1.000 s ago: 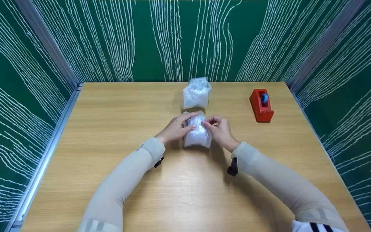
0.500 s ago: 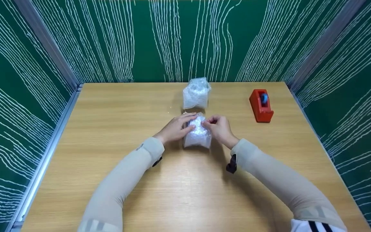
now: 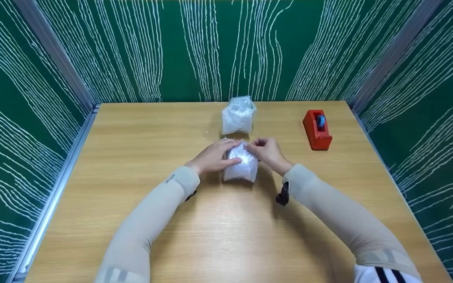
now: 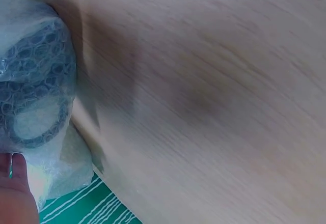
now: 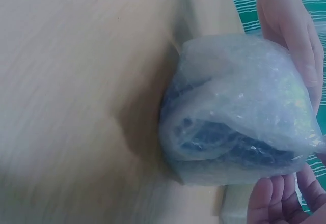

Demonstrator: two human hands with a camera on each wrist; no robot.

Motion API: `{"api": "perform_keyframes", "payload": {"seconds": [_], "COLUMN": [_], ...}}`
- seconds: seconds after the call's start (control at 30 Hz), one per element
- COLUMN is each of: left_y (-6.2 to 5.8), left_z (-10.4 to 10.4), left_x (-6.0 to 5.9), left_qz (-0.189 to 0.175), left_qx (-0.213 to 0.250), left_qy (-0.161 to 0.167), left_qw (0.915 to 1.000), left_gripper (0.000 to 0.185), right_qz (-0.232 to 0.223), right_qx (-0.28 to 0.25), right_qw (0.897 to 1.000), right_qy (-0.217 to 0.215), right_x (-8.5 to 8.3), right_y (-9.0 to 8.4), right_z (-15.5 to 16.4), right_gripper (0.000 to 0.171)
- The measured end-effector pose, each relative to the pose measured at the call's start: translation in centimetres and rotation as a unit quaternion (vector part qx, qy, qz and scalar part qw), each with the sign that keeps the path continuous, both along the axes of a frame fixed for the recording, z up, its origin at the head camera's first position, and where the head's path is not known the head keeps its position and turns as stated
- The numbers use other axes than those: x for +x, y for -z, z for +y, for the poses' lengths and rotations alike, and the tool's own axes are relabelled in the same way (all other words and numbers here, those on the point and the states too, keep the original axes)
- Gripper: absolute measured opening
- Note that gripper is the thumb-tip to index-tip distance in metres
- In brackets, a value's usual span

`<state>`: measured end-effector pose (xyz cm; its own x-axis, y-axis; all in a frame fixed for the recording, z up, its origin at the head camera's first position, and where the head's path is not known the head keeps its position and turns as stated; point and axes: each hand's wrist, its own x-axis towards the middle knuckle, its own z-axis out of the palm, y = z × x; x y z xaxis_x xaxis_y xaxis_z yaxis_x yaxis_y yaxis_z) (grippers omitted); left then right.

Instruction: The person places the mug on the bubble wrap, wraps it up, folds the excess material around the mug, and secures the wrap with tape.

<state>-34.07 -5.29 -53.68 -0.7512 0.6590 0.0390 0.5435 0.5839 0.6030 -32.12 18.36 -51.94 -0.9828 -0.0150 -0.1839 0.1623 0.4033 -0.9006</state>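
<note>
In the head view a bundle of bubble wrap lies on the wooden table between both hands. My left hand holds its left side, fingers over the far part and thumb across the top. At the upper right edge, my right hand pinches the wrap between thumb and forefinger. The right wrist view shows the near end of the bundle, with folded layers and a dark gap. In the left wrist view the other end of the bundle shows round bubbles; what is inside cannot be made out.
A second bubble-wrapped bundle stands just behind the first, near the table's back edge. At the back right sits a red tape dispenser with a blue roll. Green panels with white lines enclose the back and sides.
My right hand has shifted slightly toward the far end of the bundle, still pinching. The left hand's fingers have drawn back a little, and its thumb lies slightly farther right.
</note>
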Motion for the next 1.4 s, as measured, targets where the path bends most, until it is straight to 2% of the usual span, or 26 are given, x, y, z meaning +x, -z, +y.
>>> {"api": "perform_keyframes", "payload": {"seconds": [0.17,0.37,0.7,1.07,1.4], "left_y": [0.0,0.0,0.0,0.2,0.4], "left_z": [0.1,0.1,0.1,0.2,0.2], "left_x": [0.0,0.0,-0.1,-0.2,-0.2], "left_qz": [0.008,-0.001,-0.025,-0.031,-0.028], "left_qx": [-0.011,-0.020,-0.012,0.004,0.009], "left_qy": [0.001,-0.001,-0.012,-0.018,-0.018], "left_qw": [0.9999,0.9998,0.9995,0.9993,0.9994], "left_gripper": [0.077,0.087,0.088,0.086,0.086], "right_qz": [-0.007,-0.030,-0.064,-0.006,0.014], "right_qx": [0.010,0.012,0.028,0.060,0.064], "right_qw": [1.000,0.999,0.997,0.997,0.995], "right_qy": [0.003,0.003,0.033,0.048,0.074], "right_x": [-0.9,-1.7,-1.8,-1.7,-1.3], "right_y": [-0.4,-0.6,-0.6,-0.4,-0.4], "right_z": [-0.4,0.3,4.8,9.3,12.6], "right_gripper": [0.013,0.013,0.036,0.041,0.053]}}
